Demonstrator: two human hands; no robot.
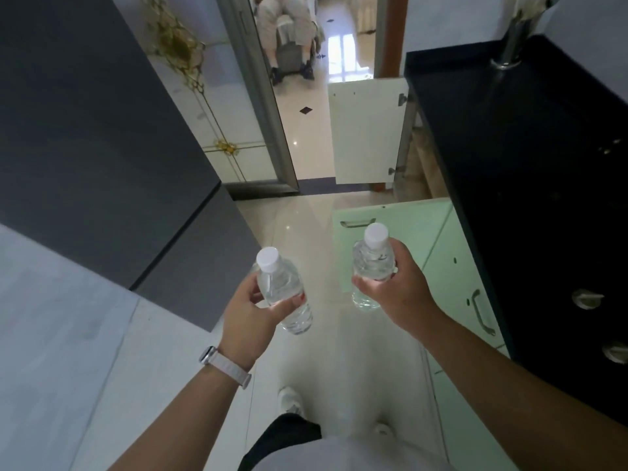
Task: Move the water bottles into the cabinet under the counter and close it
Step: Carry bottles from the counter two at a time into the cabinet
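Clear plastic, white caps: you have a water bottle in each hand, both held in the air over the glossy pale floor [306, 226], neither one touching anything else. Your left hand [249, 311] has its fingers and thumb wrapped round the middle of the left bottle [282, 287], which tilts with its cap leaning towards the dark grey unit [102, 130] on that side. A white-strapped watch [212, 356] sits on that wrist. Your right hand [397, 287] grips the right bottle [372, 258] round its upper body, cap up and close to upright.

The black counter [526, 164] runs along your right, with a metal tap [513, 39] at its far end. Below the counter's front edge two cabinet doors stand swung out. The white door [367, 130] is farther off and shows its hinges. The pale green door [414, 226] is nearer, and your right bottle is held just in front of it. The opening between them is brownish inside, and its contents cannot be made out. A shut green door [455, 283] with a bar handle lies nearer to you, under the same edge.
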